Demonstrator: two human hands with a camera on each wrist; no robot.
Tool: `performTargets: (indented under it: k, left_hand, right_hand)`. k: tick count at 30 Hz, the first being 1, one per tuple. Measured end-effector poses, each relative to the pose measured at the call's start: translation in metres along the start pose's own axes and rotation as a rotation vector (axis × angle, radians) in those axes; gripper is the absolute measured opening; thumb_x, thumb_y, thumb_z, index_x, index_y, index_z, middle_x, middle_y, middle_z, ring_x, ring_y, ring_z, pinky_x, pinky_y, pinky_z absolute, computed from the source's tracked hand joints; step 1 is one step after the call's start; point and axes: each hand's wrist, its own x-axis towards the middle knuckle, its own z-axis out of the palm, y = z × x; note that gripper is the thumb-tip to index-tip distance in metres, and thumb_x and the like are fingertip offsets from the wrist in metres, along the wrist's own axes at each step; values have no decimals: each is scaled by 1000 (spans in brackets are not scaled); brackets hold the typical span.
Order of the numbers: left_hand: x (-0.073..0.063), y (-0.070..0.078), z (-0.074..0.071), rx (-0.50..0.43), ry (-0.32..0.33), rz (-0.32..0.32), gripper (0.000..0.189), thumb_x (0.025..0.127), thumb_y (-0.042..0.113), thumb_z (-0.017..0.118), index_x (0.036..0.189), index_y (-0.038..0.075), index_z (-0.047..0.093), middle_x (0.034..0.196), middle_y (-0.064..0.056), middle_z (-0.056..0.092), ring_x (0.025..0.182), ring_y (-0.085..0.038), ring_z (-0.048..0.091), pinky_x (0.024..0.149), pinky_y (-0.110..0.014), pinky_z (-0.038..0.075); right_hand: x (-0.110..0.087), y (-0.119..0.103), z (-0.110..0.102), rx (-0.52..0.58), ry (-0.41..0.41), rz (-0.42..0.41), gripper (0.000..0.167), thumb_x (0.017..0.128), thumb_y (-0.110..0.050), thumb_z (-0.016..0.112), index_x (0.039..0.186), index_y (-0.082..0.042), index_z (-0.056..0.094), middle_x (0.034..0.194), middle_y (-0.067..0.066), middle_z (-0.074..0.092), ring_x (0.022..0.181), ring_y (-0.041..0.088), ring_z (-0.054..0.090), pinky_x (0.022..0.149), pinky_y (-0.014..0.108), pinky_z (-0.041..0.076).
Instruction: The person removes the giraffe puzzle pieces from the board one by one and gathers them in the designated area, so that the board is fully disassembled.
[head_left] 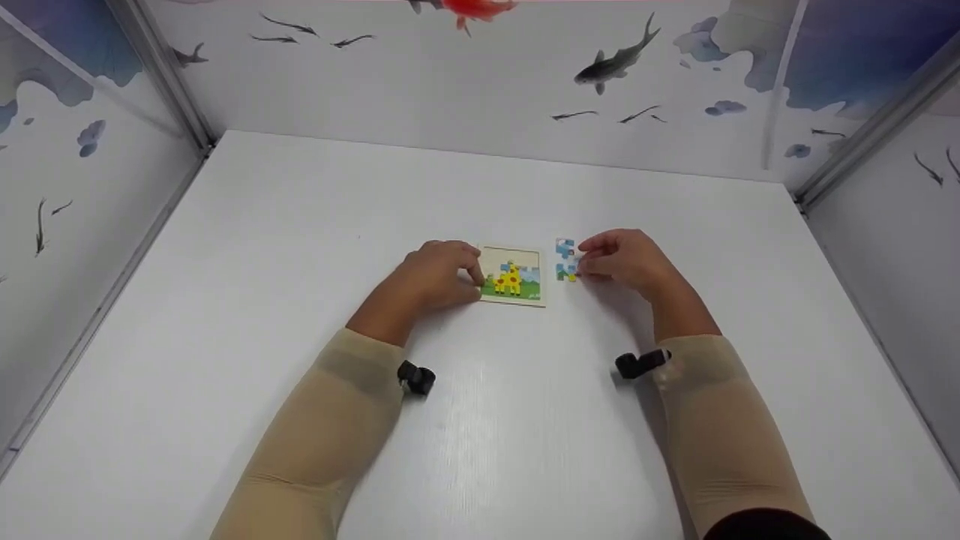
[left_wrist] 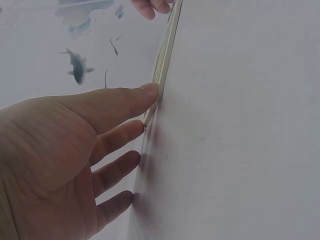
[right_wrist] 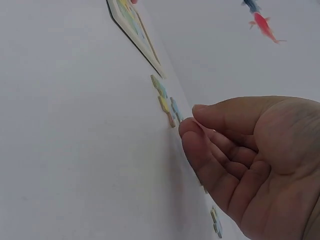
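Note:
A small wooden jigsaw board (head_left: 512, 301) with a yellow giraffe picture lies flat on the table. Its upper part is bare wood. My left hand (head_left: 439, 276) holds the board's left side; in the left wrist view the thumb (left_wrist: 150, 92) presses on its edge and the index finger reaches its corner. Right of the board lie loose blue jigsaw pieces (head_left: 565, 247), one with green and yellow (head_left: 564, 273). My right hand (head_left: 628, 261) is right beside them, thumb and index finger near each other, with no piece visible between them.
In the right wrist view another loose piece (right_wrist: 216, 222) lies beyond the hand. The white table (head_left: 480, 450) is bounded by a back wall (head_left: 450, 97) and side walls printed with fish. Black wrist cameras sit on both sleeves.

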Motion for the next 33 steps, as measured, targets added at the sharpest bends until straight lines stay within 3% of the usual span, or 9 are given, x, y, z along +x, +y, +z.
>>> performTargets:
  k: [11,22,33]
  left_hand:
    - [-1,2,-3,9,-12,-3,9,95,28,77,103,30,81,161,9,55,159,-31,38,130,-58,30]
    - [-1,5,-4,22,-29,-14,7,96,28,76,102,31,79,165,12,51,160,-28,38,131,-55,31]
    - [-2,4,-3,23,-18,0,8,96,28,77,103,30,79,163,11,53,159,-29,38,131,-56,31]
  right_hand:
    - [-9,-35,20,-29,-45,-124,32,100,-26,76,131,-19,73,121,6,70,109,24,66,100,39,59]
    - [-9,-72,46,-42,-146,-229,37,100,-25,76,136,-18,73,121,5,73,111,23,69,105,41,59]
    - [2,-57,64,-130,-148,-156,31,100,-22,76,130,-24,75,122,1,73,115,23,64,101,37,56]
